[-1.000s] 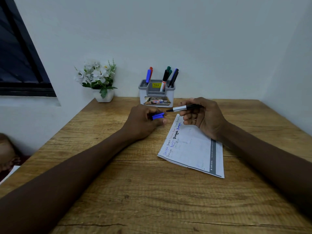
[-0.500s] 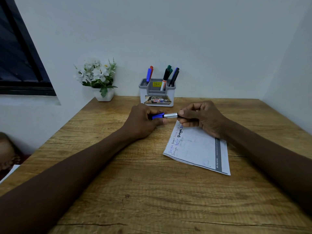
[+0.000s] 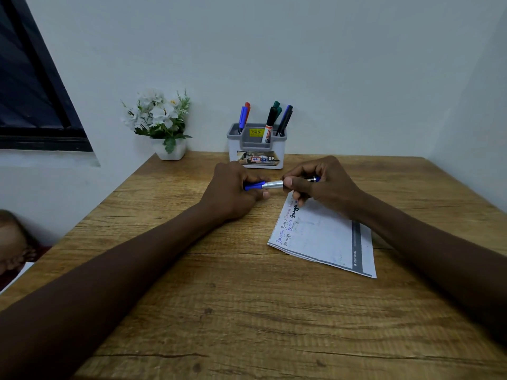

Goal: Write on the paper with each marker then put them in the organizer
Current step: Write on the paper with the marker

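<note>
Marker: a silver barrel (image 3: 272, 184) with a blue cap is held level above the table, at the centre of the view, between the two hands. The blue cap (image 3: 253, 185) is seated on the left end of the barrel; a blue tip of the other end is seen past the right hand.
Left hand: the left hand (image 3: 233, 189) is closed around the cap end, its fingers clamped on the blue cap.
Right hand: the right hand (image 3: 323, 182) is wrapped around the barrel, thumb and forefinger pinched on the silver part, the other fingers curled under.
Paper: a folded sheet (image 3: 323, 237) is laid flat on the table at about 4 o'clock from the marker, just below the right hand. Words in blue, red and black ink are written along its left edge; a grey band is printed near its right edge.
Organizer: a grey and white holder (image 3: 256, 149) is set against the wall at 12 o'clock from the hands, near them but apart. Several markers are stood upright in it: blue and red at the left, black, green and dark ones at the right.
Plant: a white pot of white flowers (image 3: 162, 124) is placed at 10 o'clock, left of the organizer.
Table: a wooden top (image 3: 247, 311) bears everything named.
</note>
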`<state>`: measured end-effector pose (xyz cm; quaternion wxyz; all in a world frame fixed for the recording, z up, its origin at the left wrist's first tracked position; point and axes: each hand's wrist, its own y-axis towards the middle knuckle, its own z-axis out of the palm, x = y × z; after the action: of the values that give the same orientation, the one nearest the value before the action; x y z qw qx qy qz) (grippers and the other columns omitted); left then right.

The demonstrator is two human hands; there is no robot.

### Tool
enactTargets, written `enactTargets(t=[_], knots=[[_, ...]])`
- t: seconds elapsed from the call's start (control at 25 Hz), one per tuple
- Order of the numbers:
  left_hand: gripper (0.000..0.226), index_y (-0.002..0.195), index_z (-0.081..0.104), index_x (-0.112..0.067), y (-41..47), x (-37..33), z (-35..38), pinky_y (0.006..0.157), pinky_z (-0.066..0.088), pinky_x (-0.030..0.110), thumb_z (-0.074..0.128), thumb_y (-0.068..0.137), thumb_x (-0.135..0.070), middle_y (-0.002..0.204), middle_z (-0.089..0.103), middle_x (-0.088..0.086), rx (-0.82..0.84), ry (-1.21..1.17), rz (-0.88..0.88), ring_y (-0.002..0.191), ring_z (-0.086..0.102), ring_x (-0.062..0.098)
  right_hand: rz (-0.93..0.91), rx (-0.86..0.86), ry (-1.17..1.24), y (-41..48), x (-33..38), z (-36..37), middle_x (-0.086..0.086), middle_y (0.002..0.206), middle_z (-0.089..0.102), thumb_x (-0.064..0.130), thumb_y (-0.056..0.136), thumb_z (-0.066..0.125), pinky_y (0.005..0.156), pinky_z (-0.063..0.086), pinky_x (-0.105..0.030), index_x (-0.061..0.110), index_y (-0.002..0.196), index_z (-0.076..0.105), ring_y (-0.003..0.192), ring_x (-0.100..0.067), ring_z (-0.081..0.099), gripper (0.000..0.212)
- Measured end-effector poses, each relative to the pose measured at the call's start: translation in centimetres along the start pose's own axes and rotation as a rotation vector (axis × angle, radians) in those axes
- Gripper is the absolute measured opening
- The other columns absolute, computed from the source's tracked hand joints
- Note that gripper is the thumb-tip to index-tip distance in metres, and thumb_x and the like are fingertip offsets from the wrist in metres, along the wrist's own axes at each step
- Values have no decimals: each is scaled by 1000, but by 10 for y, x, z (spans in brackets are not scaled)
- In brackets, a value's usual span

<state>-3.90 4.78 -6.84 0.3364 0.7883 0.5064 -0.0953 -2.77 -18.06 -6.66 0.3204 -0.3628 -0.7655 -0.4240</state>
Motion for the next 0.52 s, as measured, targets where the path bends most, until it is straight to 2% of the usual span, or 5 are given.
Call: enactTargets(t=[0.12,0.24,0.36,0.44,0.52], knots=[[39,121,73,-23,-3,1,5,99,52,41,82,83,-26,106,78,0,-27,-8,18,95,66,12,46,17,19,-2,2,1,-19,71,72,9,97,69,49,55,-31,-7,91,75,53,-23,63,19],[38,121,74,-25,-4,1,8,102,49,48,81,83,-27,108,77,-4,-23,21,56,101,65,17,154,28,40,-8,3,3,-7,59,68,16,101,65,43,45,-24,1,79,73,42,-14,55,28],[37,119,74,-24,-3,1,4,91,51,25,82,83,-27,99,79,-2,-61,26,107,83,65,6,109,37,-96,-2,6,5,-2,55,66,25,103,62,39,39,-20,21,72,74,39,-8,51,34],[31,111,78,-20,-2,1,0,70,43,4,84,81,-23,86,79,-1,-109,-5,148,64,61,-6,28,105,-233,4,13,3,-1,62,72,33,102,62,46,43,-18,25,82,77,45,-6,57,26],[31,109,79,-19,-2,2,-2,67,40,0,85,79,-21,87,79,-3,-122,-13,184,61,59,-12,-29,181,-425,10,14,0,1,76,78,41,102,58,57,46,-27,23,102,80,59,-8,65,29]])
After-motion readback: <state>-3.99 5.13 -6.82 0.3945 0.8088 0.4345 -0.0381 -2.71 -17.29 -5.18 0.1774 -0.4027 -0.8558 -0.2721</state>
